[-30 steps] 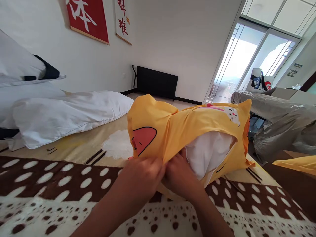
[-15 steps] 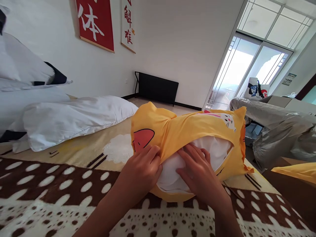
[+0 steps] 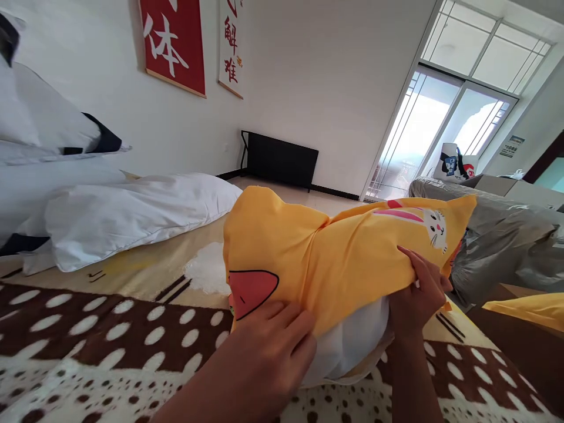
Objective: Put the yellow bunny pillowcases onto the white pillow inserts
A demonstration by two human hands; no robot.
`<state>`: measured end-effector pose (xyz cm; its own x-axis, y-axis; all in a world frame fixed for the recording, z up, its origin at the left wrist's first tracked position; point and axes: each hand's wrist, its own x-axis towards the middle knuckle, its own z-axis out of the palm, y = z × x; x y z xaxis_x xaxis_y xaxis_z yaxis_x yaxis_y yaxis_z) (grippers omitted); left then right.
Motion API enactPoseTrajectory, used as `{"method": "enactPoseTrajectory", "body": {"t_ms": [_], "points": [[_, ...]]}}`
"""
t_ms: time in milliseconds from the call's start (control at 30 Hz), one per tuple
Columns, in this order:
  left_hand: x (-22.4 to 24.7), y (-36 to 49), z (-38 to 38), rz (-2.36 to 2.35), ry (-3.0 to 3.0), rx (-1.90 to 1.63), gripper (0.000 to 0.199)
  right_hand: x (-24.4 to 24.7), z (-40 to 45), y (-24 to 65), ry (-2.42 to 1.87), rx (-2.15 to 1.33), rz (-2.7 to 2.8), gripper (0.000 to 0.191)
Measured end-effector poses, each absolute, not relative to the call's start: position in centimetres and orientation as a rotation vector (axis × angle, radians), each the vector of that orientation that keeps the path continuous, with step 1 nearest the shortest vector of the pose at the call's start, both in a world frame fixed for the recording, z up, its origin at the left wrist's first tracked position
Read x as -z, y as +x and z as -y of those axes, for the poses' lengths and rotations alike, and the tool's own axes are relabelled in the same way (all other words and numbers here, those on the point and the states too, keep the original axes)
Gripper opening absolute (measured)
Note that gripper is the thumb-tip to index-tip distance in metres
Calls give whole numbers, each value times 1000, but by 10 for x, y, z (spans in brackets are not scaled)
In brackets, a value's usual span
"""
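Observation:
A yellow pillowcase (image 3: 348, 258) printed with a white rabbit face and a red patch lies over a white pillow (image 3: 352, 338), which shows through the opening along the near side. My left hand (image 3: 273, 346) grips the cloth at the near left, just below the red patch, its fingers bent into the fabric. At the right end, my right hand (image 3: 418, 288) pinches the upper edge of the opening, its thumb partly under the cloth.
White pillows (image 3: 141, 211) are piled on the left of the patterned blanket (image 3: 110, 329). Grey plastic-wrapped items (image 3: 506, 235) stand at the right, near another yellow cloth (image 3: 529, 308). A black panel (image 3: 279, 158) leans by the back wall.
My right hand has moved right, from the white pillow to the edge of the opening. The yellow cloth now covers more of the pillow. My left hand has shifted slightly down and nearer.

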<state>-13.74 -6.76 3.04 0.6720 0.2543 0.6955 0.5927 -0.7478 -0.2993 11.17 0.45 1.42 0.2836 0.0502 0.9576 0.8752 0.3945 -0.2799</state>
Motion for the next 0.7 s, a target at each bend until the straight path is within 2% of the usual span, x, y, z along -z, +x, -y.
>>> {"method": "enactPoseTrajectory", "body": {"t_ms": [100, 233, 367, 467, 700], "points": [[-18, -115, 75, 613, -2296, 993, 21, -16, 3, 108, -955, 687, 1092, 15], [13, -80, 71, 429, -2206, 1074, 14, -17, 11, 100, -885, 696, 1209, 16], [28, -66, 62, 648, -2309, 882, 40, -22, 24, 95, -823, 596, 1404, 12], [25, -65, 55, 803, -2369, 955, 42, -27, 33, 91, -861, 484, 1591, 7], [22, -63, 23, 1112, -2474, 995, 30, -31, 32, 78, -835, 468, 1866, 22]]}}
